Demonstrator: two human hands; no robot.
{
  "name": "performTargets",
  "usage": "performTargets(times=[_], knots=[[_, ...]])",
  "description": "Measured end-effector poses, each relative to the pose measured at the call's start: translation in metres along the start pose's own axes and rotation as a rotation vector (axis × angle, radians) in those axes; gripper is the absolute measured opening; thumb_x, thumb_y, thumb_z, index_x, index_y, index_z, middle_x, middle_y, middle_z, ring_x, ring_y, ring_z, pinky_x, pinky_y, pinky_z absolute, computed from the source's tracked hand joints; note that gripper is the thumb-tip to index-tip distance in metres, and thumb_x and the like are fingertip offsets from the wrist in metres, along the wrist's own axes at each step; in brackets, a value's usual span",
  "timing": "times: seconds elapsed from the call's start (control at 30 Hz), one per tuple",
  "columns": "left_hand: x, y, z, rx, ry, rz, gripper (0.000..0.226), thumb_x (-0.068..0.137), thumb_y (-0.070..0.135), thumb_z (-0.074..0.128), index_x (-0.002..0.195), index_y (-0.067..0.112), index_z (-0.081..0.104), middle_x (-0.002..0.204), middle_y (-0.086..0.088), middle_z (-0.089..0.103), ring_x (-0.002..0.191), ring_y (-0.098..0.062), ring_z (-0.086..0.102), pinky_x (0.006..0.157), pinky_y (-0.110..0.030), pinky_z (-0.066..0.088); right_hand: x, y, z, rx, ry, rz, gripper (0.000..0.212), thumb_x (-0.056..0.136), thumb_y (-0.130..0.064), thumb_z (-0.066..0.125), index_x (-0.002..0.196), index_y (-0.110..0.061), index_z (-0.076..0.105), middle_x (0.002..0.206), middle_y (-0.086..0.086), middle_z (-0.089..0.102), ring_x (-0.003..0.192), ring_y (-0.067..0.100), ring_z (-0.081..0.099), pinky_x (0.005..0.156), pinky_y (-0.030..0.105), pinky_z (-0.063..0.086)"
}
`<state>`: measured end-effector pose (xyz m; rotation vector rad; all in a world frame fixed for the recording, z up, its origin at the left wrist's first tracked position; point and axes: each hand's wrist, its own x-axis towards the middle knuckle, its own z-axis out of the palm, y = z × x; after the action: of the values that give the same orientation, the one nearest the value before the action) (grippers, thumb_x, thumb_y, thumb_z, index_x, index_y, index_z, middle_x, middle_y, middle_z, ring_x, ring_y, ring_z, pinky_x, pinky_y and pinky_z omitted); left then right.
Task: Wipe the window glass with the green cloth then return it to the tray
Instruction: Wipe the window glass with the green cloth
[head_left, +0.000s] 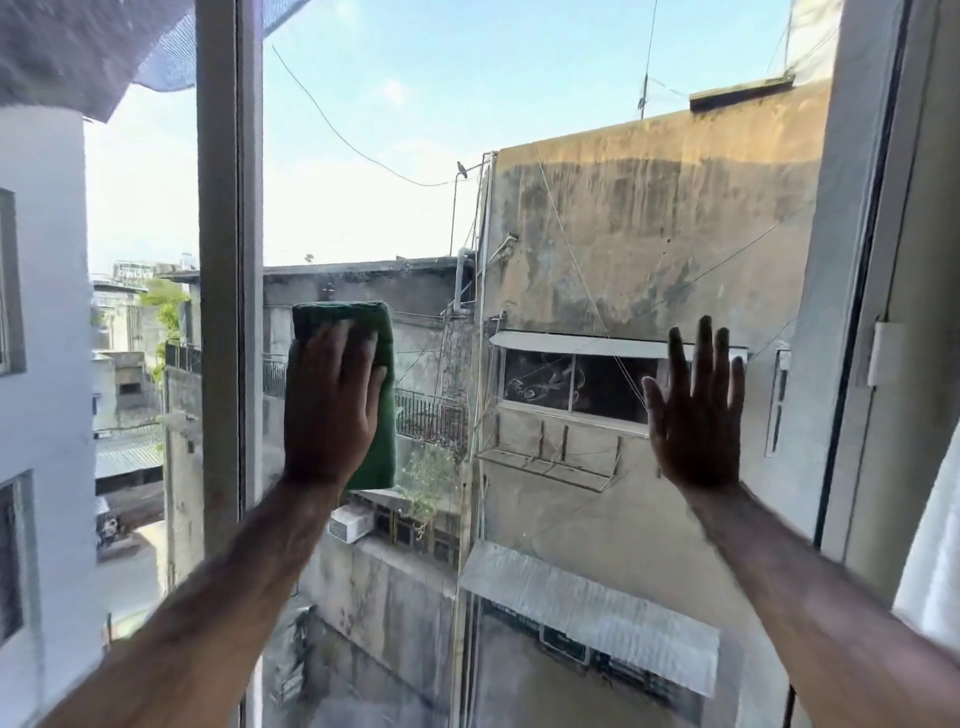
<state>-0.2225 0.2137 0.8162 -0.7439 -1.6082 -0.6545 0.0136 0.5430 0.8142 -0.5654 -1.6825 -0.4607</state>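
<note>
Cloth (340, 314) under left hand (330, 410), pressed on pane (363, 182), rooftop sign (132, 271) illegible

1. The left hand (332, 410) and right hand (696, 415) are bare.
2. Both forearms (234, 597) run bare from wrist to the near edge of view.
3. Fine hair shows along both forearms, plainest on the left.

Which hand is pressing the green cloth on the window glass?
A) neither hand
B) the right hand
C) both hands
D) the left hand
D: the left hand lies flat on the green cloth against the window glass, while the right hand is bare with fingers spread.
</note>
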Motion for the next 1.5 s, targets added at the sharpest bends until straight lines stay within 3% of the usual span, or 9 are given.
performTargets(times=[0.17, 0.33, 0.5, 0.63, 0.93, 1.1, 1.2, 1.37, 1.5], knots=[[-0.034, 0.012, 0.034, -0.003, 0.048, -0.114, 0.058, 0.109, 0.027, 0.043, 0.161, 0.006, 0.026, 0.170, -0.019, 0.022, 0.159, -0.034, 0.009, 0.125, -0.060, 0.026, -0.004, 0.001, 0.010, 0.015, 0.081, -0.003, 0.064, 0.116, -0.046, 0.029, 0.172, -0.022, 0.011, 0.181, 0.015, 0.008, 0.169, 0.032, 0.006, 0.138, 0.049, 0.005], [0.003, 0.072, 0.056, -0.035, 0.157, -0.321, 0.056, 0.110, 0.027, 0.039, 0.161, 0.009, 0.026, 0.170, -0.017, 0.024, 0.160, -0.036, 0.015, 0.127, -0.058, 0.023, -0.003, 0.003, 0.009, 0.046, 0.098, -0.012, 0.063, 0.116, -0.048, 0.027, 0.172, -0.022, 0.013, 0.181, 0.016, 0.008, 0.169, 0.032, 0.006, 0.138, 0.053, 0.010], [0.014, 0.204, 0.083, -0.093, 0.132, 0.164, 0.063, 0.108, 0.035, 0.040, 0.163, 0.014, 0.019, 0.173, -0.011, 0.015, 0.161, -0.033, 0.009, 0.129, -0.059, 0.017, -0.005, 0.006, 0.015, 0.027, 0.138, -0.035, 0.064, 0.116, -0.047, 0.031, 0.172, -0.022, 0.013, 0.180, 0.016, 0.011, 0.169, 0.033, 0.009, 0.136, 0.056, 0.016], [-0.055, 0.184, 0.084, -0.068, -0.043, 0.294, 0.065, 0.108, 0.038, 0.040, 0.163, 0.013, 0.018, 0.173, -0.010, 0.017, 0.162, -0.030, 0.011, 0.131, -0.055, 0.013, -0.006, 0.010, 0.016, 0.025, 0.167, -0.043, 0.064, 0.116, -0.047, 0.033, 0.172, -0.022, 0.014, 0.181, 0.014, 0.011, 0.169, 0.032, 0.010, 0.137, 0.053, 0.014], [0.049, 0.103, 0.046, -0.033, 0.188, -0.492, 0.056, 0.111, 0.030, 0.024, 0.162, 0.006, 0.022, 0.171, -0.017, 0.022, 0.160, -0.035, 0.016, 0.128, -0.054, 0.020, -0.006, 0.008, 0.019, 0.058, 0.150, -0.025, 0.064, 0.116, -0.048, 0.030, 0.172, -0.021, 0.016, 0.180, 0.016, 0.013, 0.168, 0.033, 0.011, 0.136, 0.055, 0.016], [0.028, 0.226, 0.076, -0.008, 0.058, 0.255, 0.062, 0.109, 0.036, 0.033, 0.163, 0.010, 0.018, 0.172, -0.014, 0.020, 0.161, -0.036, 0.010, 0.127, -0.058, 0.020, -0.006, 0.012, 0.018, 0.073, 0.139, -0.042, 0.060, 0.117, -0.043, 0.027, 0.172, -0.022, 0.015, 0.180, 0.015, 0.013, 0.169, 0.032, 0.010, 0.137, 0.054, 0.015], [-0.026, 0.189, 0.077, 0.032, -0.076, 0.429, 0.062, 0.109, 0.039, 0.029, 0.163, 0.011, 0.019, 0.172, -0.013, 0.019, 0.161, -0.034, 0.011, 0.128, -0.058, 0.020, -0.007, 0.013, 0.018, 0.088, 0.142, -0.041, 0.059, 0.117, -0.042, 0.026, 0.172, -0.023, 0.016, 0.181, 0.014, 0.012, 0.169, 0.030, 0.009, 0.136, 0.054, 0.016], [-0.035, 0.065, 0.039, 0.090, -0.061, 0.014, 0.059, 0.109, 0.027, 0.035, 0.162, 0.005, 0.019, 0.171, -0.019, 0.021, 0.160, -0.037, 0.016, 0.126, -0.060, 0.025, -0.004, 0.010, 0.016, 0.116, 0.129, -0.029, 0.060, 0.116, -0.042, 0.025, 0.172, -0.023, 0.014, 0.181, 0.014, 0.010, 0.169, 0.030, 0.006, 0.135, 0.057, 0.017], [0.064, 0.083, 0.030, 0.012, 0.129, -0.390, 0.057, 0.110, 0.025, 0.029, 0.162, 0.006, 0.019, 0.172, -0.015, 0.018, 0.160, -0.034, 0.016, 0.129, -0.052, 0.019, -0.005, 0.008, 0.016, 0.110, 0.139, -0.026, 0.060, 0.116, -0.042, 0.026, 0.172, -0.022, 0.014, 0.181, 0.015, 0.011, 0.169, 0.031, 0.007, 0.136, 0.057, 0.016]])
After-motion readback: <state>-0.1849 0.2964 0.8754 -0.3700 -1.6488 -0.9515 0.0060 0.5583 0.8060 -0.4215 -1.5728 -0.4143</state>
